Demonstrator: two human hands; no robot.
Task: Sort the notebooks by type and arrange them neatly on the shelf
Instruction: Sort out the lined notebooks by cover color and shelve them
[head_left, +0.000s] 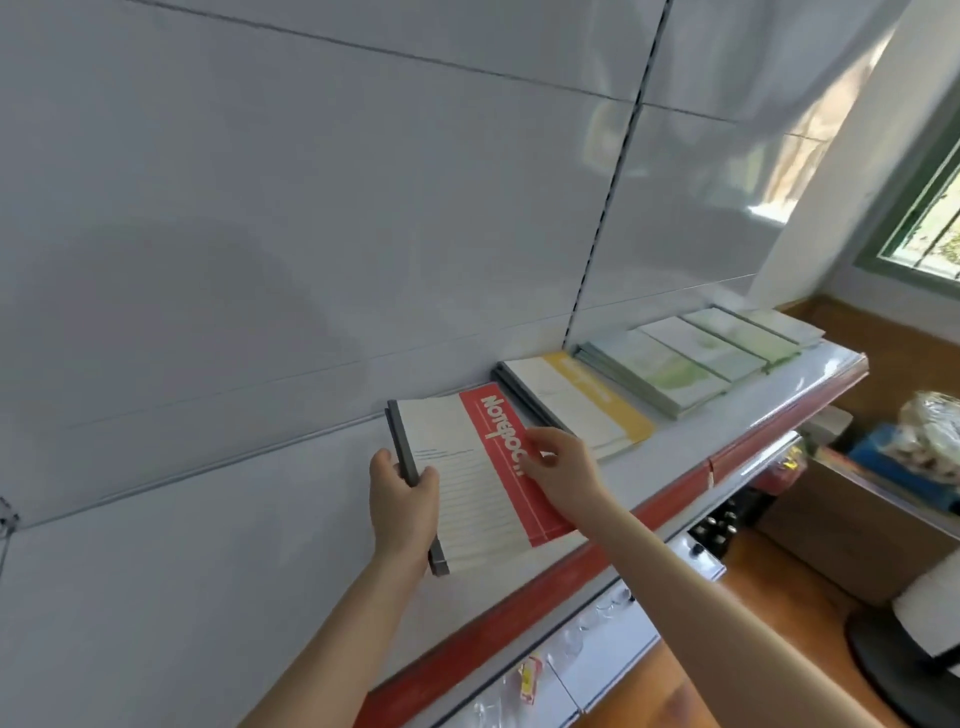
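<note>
Evidently squaring it beside the yellow-banded notebooks (587, 410), the left hand (402, 499) clasps the red-and-white paper notebook (470, 488) by its spine; the right hand (563, 467), fingers loose, steadies its cover.

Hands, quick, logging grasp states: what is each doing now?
Left hand: grips the red notebook stack by its spine.
Right hand: fingers rest on its cover.
</note>
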